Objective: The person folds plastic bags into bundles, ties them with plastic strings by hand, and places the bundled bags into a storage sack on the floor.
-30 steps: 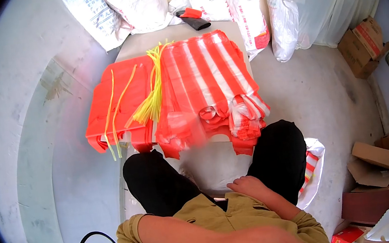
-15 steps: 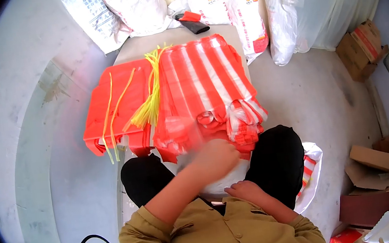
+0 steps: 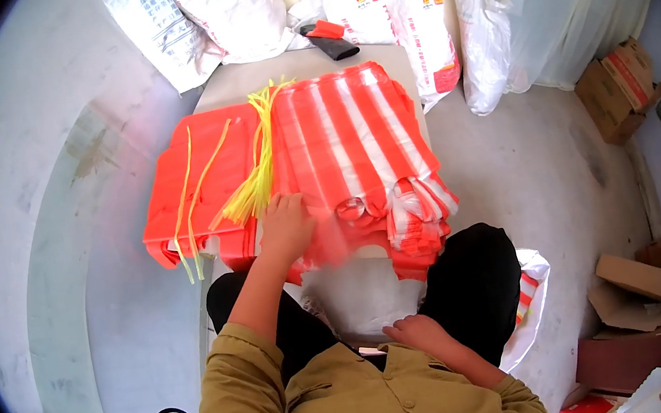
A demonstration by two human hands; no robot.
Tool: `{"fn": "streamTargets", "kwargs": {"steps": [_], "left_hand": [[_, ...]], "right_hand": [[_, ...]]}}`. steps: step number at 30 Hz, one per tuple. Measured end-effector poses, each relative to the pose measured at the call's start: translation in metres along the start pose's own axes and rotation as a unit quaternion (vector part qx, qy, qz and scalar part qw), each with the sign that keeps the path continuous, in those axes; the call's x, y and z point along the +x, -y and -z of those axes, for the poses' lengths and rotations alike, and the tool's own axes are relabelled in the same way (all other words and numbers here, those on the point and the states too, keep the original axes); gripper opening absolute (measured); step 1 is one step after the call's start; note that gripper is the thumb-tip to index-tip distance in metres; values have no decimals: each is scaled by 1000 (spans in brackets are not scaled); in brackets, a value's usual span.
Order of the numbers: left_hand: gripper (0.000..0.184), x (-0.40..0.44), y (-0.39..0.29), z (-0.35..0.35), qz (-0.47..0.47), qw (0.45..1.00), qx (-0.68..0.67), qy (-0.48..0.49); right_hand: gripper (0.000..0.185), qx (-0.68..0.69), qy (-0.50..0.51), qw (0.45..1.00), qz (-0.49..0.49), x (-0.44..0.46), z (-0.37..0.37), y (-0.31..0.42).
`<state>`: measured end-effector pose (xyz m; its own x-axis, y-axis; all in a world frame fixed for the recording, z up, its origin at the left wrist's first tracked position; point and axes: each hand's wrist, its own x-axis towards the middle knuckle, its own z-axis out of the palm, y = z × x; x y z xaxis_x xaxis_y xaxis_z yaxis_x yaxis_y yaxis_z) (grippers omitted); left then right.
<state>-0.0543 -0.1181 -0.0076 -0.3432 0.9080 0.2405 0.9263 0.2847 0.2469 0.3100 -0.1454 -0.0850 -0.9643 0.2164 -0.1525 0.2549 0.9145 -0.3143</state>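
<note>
A stack of red-and-white striped plastic bags (image 3: 350, 134) lies in front of me, its near ends bunched and rolled up at the right. On the stack's near left part rests my left hand (image 3: 287, 227), fingers stretched forward over the red plastic. A bundle of yellow strips (image 3: 255, 184) lies just beyond its fingertips. The plastic beside the hand is smeared by motion. My right hand (image 3: 417, 330) lies at my lap against the right thigh, fingers loosely out, with nothing visible in it. Left of the stripes is a pile of plain red bags (image 3: 213, 159) with two loose yellow strips on top.
White sacks (image 3: 232, 12) stand behind the work surface (image 3: 229, 83), where a dark and red item (image 3: 329, 41) lies. An open white sack (image 3: 535, 309) with striped plastic inside is by my right knee. Cardboard boxes (image 3: 620, 88) sit on the floor at right.
My left hand has moved from above the near edge, left and forward onto the striped bags. The near edge of the bags shows more now. My right hand stays at my lap.
</note>
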Motion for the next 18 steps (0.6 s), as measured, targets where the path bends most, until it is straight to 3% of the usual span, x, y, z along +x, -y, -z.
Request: {"fn": "streamTargets", "kwargs": {"steps": [7,10,13,16,18], "left_hand": [[35,11,9,-1,16,999,-14,41],[30,19,18,-3,-56,995,33,76],[41,13,8,3,-10,999,-46,-24],[18,13,3,17,-128,991,-21,8],[16,15,4,12,-88,993,-51,59]], "right_hand": [[31,4,-28,1000,5,0,8,3],[31,0,-37,999,12,0,0,1],[31,-4,-34,999,16,0,2,1],[32,-14,-18,1000,14,0,2,1],[32,-18,-10,1000,14,0,2,0]]}}
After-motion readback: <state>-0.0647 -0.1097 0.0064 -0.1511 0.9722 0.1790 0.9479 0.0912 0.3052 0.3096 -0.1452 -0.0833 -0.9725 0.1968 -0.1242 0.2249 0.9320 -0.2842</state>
